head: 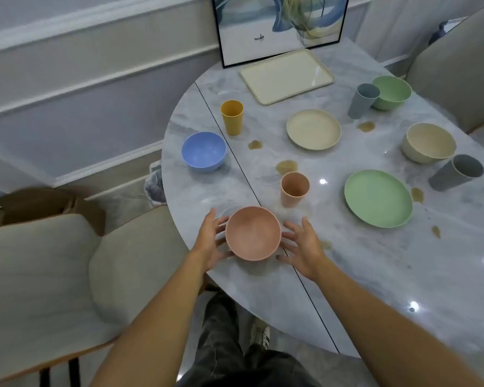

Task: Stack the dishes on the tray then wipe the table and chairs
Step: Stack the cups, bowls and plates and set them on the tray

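Note:
A pink bowl [252,233] sits at the near edge of the marble table [361,263], between my two hands. My left hand [211,241] cups the bowl's left side, thumb over the rim and fingers curled beneath it. My right hand [302,247] hovers with spread fingers right beside the bowl's right side; contact is unclear. The cream tray [287,76] lies bare at the far end. Also on the table are a pink cup [294,189], a blue bowl [203,151], a yellow cup [232,117], a cream plate [313,129] and a green plate [378,198].
At the right stand a green bowl [392,92], a cream bowl [428,142] and two grey cups [363,100] [456,173]. Brown spills [286,166] dot the tabletop. A framed picture [280,23] leans behind the tray. Beige chairs stand at the left [53,263] and far right [458,79].

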Demonstrator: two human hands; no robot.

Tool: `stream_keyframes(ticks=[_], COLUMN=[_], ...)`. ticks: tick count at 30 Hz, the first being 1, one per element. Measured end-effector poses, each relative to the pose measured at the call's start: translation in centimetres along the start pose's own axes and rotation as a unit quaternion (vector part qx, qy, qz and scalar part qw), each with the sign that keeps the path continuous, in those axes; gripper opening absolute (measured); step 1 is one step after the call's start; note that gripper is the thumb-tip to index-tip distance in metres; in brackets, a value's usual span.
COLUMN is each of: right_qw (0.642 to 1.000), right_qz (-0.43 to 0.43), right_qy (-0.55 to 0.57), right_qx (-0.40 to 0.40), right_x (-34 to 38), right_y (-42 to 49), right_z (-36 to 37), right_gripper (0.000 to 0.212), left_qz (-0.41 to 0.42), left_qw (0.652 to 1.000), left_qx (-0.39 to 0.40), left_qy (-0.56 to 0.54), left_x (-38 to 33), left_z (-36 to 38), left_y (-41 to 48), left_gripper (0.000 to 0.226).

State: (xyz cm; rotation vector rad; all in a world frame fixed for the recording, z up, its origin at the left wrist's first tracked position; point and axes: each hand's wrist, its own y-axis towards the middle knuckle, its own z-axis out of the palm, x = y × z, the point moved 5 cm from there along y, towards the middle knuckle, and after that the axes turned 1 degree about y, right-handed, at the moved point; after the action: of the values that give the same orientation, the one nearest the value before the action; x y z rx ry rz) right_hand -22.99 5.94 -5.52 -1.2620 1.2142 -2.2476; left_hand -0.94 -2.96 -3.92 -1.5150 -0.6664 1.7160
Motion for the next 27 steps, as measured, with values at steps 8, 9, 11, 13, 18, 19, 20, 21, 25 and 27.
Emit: stream_keyframes(ticks=[8, 9, 11, 13, 18, 19, 20, 21, 25, 27], right_qw=[1.0, 1.0, 0.999, 0.998, 0.995, 0.995, 0.994, 0.993, 0.991, 0.991], right_qz=[0.0, -0.003, -0.009, -0.023, -0.063, -0.071, -0.079, -0.087, -0.113, -0.112], right_qy=[0.01, 0.011, 0.005, -0.007, -0.025, -0.028, -0.028, -0.028, -0.038, -0.041], right_qx=[0.023, 0.029, 0.044, 0.057, 0.066, 0.069, 0.072, 0.072, 0.066, 0.065], right_x=[1.8, 2.5, 3.4, 4.5, 8.0, 9.0, 10.1, 11.2, 15.2, 16.5], right_y=[1.3, 1.6, 1.9, 2.3, 3.7, 4.1, 4.5, 4.9, 6.7, 8.2], right_z=[4.1, 5.1, 6.6, 8.5, 13.6, 14.5, 15.5, 16.4, 19.7, 20.9], right_gripper=[0.068, 0.069, 0.069, 0.065, 0.054, 0.053, 0.052, 0.051, 0.038, 0.04], left_qz=[-0.003, 0.005, 0.012, 0.027, 0.085, 0.095, 0.106, 0.116, 0.142, 0.146], left_qw=[0.999, 0.999, 0.999, 0.999, 0.996, 0.995, 0.994, 0.992, 0.988, 0.988], left_qx=[0.023, 0.022, 0.015, 0.01, -0.01, -0.013, -0.015, -0.019, -0.027, -0.027], left_qy=[0.031, 0.027, 0.026, 0.029, 0.038, 0.039, 0.039, 0.041, 0.046, 0.05], left_x=[-3.1, -4.1, -5.3, -7.1, -12.7, -13.9, -15.3, -16.6, -21.6, -23.4], left_z=[-0.1, -0.6, -1.5, -2.3, -4.0, -4.1, -4.3, -4.4, -4.6, -4.8], left_y=[1.4, 1.6, 1.9, 2.2, 3.3, 3.6, 3.8, 4.1, 5.9, 7.1], left_gripper=[0.071, 0.071, 0.07, 0.068, 0.066, 0.066, 0.065, 0.065, 0.061, 0.056])
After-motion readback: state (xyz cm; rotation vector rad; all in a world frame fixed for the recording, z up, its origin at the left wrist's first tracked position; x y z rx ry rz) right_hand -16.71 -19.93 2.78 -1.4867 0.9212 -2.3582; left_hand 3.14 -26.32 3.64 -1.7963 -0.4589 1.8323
